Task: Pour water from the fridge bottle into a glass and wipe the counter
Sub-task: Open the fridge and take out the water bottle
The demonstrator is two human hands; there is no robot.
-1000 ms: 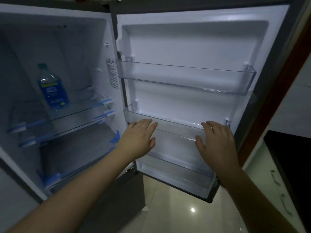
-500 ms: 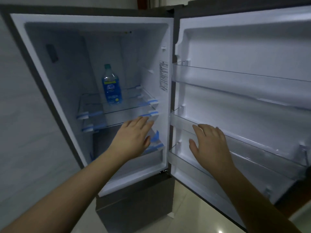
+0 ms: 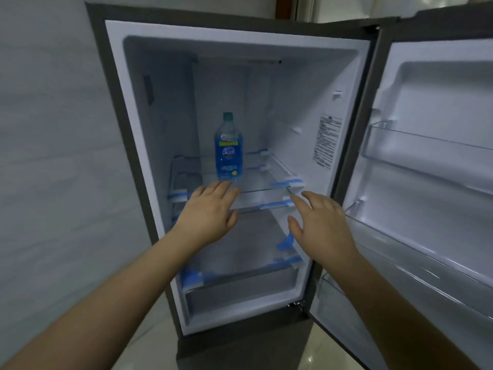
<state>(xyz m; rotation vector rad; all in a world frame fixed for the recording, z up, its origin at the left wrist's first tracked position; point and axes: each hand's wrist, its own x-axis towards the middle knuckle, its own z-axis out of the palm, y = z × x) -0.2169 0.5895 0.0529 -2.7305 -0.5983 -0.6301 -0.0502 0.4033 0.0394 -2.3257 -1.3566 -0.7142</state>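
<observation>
Both forearms are bare to the frame edge: left hand (image 3: 206,209), right hand (image 3: 321,222) (no sleeves, rings or watch).

Dim, bluish light with no lamp lit inside the fridge (image 3: 149,108). Soft blur throughout. Wide-angle bending warps the edges, and faint glare spots the floor (image 3: 309,357).

A clear glass fridge shelf with blue tape on its white corner clips (image 3: 266,182) carried a single upright clear plastic water bottle with a blue label and a pale green cap (image 3: 227,150), which stood on the left half of the shelf, set back a little from the front edge and well apart from the right edge. Just below it sat a second clear glass shelf with blue-taped clips (image 3: 264,202), and lower down a third taped glass shelf (image 3: 240,268) lay over the bottom drawer; what rested on these two could not be told.
</observation>
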